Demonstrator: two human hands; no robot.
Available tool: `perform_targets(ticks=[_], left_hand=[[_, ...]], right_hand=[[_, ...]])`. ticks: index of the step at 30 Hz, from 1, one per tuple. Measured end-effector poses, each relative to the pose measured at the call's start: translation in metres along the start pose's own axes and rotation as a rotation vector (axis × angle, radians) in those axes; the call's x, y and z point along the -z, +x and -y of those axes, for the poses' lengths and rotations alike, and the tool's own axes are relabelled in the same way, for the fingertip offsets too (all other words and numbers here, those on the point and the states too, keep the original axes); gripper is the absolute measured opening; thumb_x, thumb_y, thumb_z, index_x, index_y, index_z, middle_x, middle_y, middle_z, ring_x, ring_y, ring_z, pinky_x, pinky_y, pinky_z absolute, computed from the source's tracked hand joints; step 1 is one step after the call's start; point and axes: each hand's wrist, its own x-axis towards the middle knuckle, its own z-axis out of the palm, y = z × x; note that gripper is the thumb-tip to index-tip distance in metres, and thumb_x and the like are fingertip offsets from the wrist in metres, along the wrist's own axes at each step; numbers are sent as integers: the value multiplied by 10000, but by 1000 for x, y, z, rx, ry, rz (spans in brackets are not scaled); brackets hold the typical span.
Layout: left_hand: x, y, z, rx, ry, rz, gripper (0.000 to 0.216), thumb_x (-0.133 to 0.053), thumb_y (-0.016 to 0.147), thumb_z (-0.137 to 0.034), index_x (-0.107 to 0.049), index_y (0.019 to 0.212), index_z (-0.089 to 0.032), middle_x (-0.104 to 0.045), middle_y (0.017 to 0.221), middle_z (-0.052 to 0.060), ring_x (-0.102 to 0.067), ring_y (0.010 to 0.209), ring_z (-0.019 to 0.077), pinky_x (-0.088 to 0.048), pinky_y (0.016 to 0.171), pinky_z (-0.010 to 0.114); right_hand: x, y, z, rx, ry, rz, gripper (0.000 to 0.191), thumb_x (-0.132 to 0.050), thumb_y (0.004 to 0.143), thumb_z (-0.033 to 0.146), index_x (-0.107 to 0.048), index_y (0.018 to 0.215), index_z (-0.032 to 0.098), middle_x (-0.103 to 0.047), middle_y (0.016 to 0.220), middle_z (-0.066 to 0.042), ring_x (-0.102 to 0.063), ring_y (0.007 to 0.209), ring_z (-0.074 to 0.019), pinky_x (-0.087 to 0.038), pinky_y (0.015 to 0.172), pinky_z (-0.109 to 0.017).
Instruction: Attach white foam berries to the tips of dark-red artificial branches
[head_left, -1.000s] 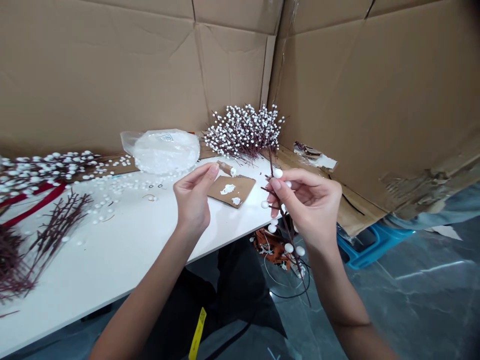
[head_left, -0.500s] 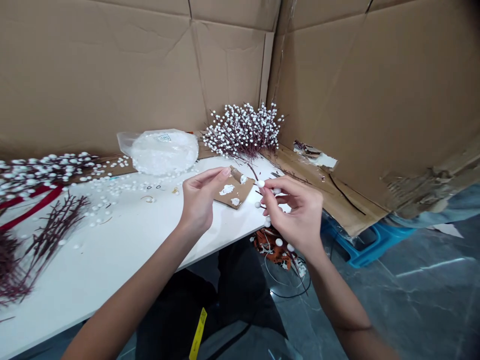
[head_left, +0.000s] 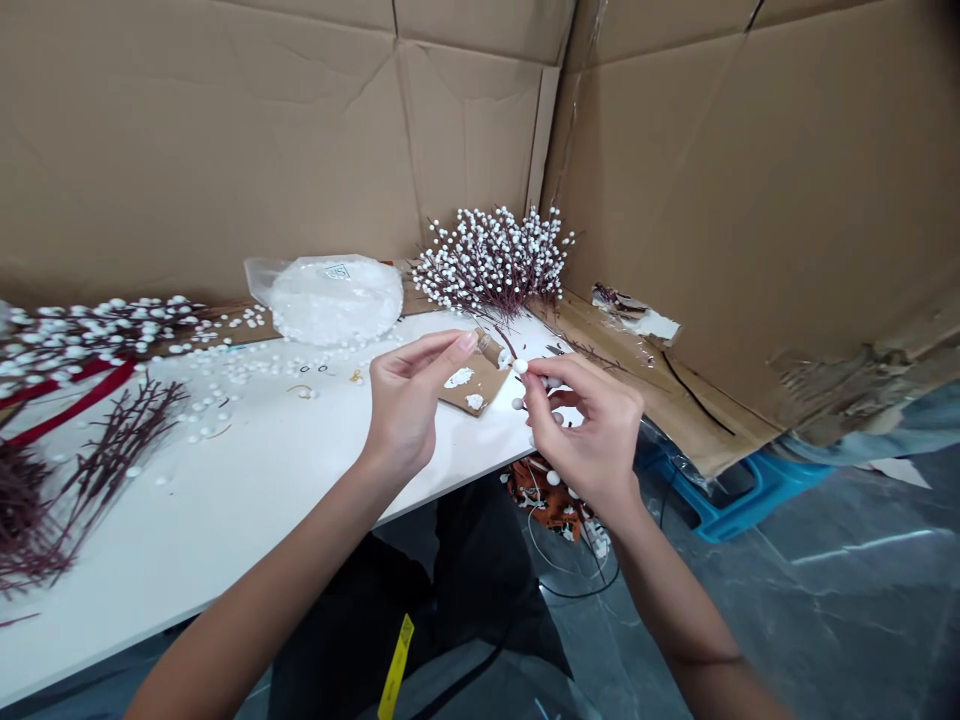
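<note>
My right hand (head_left: 589,430) is closed around a dark red twig branch with white foam berries (head_left: 553,478); one berry (head_left: 520,367) sits at my fingertips and the stem hangs below my palm off the table edge. My left hand (head_left: 411,395) hovers just left of it, fingers pinched together near a small brown tube (head_left: 491,348); what they hold, if anything, is too small to see. Between the hands lies a cardboard scrap with white glue dabs (head_left: 469,385) on the white table (head_left: 225,500).
A finished bunch of white-berried twigs (head_left: 495,260) stands at the back. A plastic bag of white beads (head_left: 335,298) lies left of it, loose beads scattered around. Bare and berried twigs (head_left: 67,440) lie at far left. Cardboard walls (head_left: 712,180) enclose the table; a blue crate (head_left: 739,490) sits below.
My right hand lowered the berry branch and drew it left toward the left hand. The left hand's fingers shifted right toward the brown tube.
</note>
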Motion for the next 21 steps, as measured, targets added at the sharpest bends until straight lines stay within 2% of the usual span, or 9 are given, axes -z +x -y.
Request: perform_targets(ticks=[5,9,17,21], left_hand=[[1,0,-1,0,3,-5,108,-798,577,-233,-751,673,-222,-726,761,6,-624,771,131,-469,779,258],[4,0,-1,-1,23,-18,114,-799,572,-244,-750,673,-224,-726,773,13,-625,779,142,-471,771,269],[9,7,3,-25,43,-21,108,-801,580,-249,-749,674,-238,-727,774,5,-617,771,124,-467,761,250],[12,9,7,7,38,-37,117,-806,573,-265,-747,670,-237,-724,774,5,-623,796,137,-464,809,271]], right_hand=[[2,-1,2,-14,8,-30,147,-549,771,68,-655,820,157,-650,734,-5,-554,552,-66,-508,461,-172],[1,-2,0,-113,89,-22,141,-565,767,95,-666,818,178,-639,731,0,-561,563,-79,-522,457,-187],[7,3,0,-440,538,-19,27,-667,728,175,-678,752,182,-643,680,6,-604,510,-97,-523,387,-196],[12,7,-2,-519,698,25,40,-696,720,212,-674,733,181,-653,618,11,-599,483,-101,-500,349,-188]])
